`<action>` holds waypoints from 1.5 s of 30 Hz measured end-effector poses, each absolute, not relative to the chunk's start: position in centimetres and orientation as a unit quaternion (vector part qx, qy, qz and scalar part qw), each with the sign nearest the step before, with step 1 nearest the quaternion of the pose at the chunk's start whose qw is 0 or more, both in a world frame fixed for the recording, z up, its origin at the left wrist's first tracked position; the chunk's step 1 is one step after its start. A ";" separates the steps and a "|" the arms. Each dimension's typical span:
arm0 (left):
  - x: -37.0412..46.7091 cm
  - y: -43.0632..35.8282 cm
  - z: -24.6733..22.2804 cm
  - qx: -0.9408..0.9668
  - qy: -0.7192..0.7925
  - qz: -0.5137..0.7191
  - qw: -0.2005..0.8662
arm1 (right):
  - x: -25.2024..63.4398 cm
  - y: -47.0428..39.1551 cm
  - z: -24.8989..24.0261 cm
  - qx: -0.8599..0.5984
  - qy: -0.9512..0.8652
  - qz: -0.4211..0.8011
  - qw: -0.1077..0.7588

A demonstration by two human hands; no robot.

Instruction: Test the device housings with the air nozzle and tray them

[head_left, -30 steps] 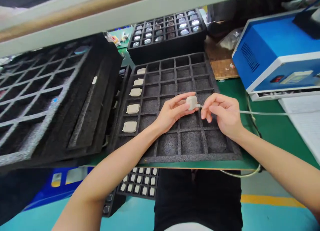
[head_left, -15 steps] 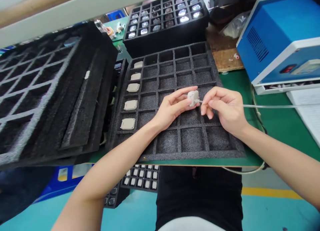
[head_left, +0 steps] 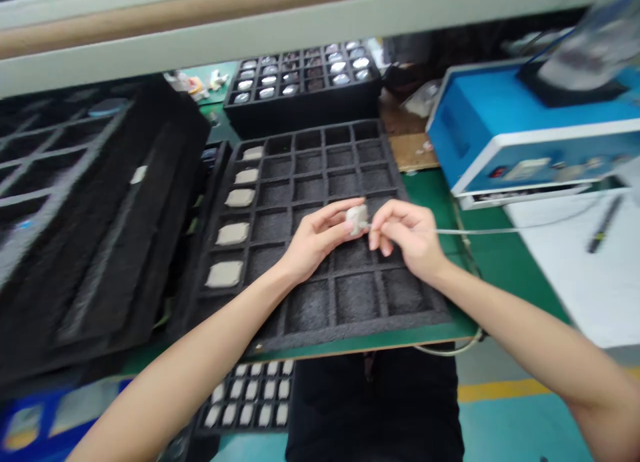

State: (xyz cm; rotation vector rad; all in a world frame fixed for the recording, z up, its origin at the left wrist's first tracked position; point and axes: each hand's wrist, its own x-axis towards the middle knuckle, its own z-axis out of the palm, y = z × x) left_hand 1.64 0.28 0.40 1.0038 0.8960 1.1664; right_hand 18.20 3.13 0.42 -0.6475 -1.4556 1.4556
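Note:
My left hand (head_left: 313,242) grips a small beige watch-case-like piece (head_left: 357,217) between thumb and fingers, tilted up on edge. Close against it, my right hand (head_left: 407,235) pinches the end of a thin, clear tube (head_left: 493,231). The tube's tip reaches the side of the piece; blur hides whether it touches or enters. Both hands hover over a black foam tray (head_left: 345,330) divided into square pockets. Its left column holds several similar beige pieces (head_left: 233,234); the other visible pockets hold nothing.
A blue machine (head_left: 475,132) stands at the right, beside white paper (head_left: 550,249) and a black pen (head_left: 605,225). Stacked foam trays (head_left: 130,229) rise at left; another tray (head_left: 305,112) of shiny pieces stands behind. A shelf beam (head_left: 300,32) crosses overhead.
The camera view has shifted, so the bench appears lower and farther left, showing more of the machine and paper. Both hands keep nearly the same hold on piece and tube.

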 end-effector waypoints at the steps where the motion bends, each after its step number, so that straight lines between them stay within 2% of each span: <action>1: 1.7 0.2 0.5 0.434 0.401 0.509 0.626 | 18.1 3.1 0.5 -0.262 -0.588 0.603 0.471; 12: 1.4 0.3 0.6 0.431 0.434 0.501 0.612 | 18.0 3.6 0.2 -0.235 -0.555 0.646 0.468; 45: 1.3 0.4 0.5 0.444 0.445 0.491 0.604 | 18.0 3.5 0.2 -0.236 -0.564 0.641 0.464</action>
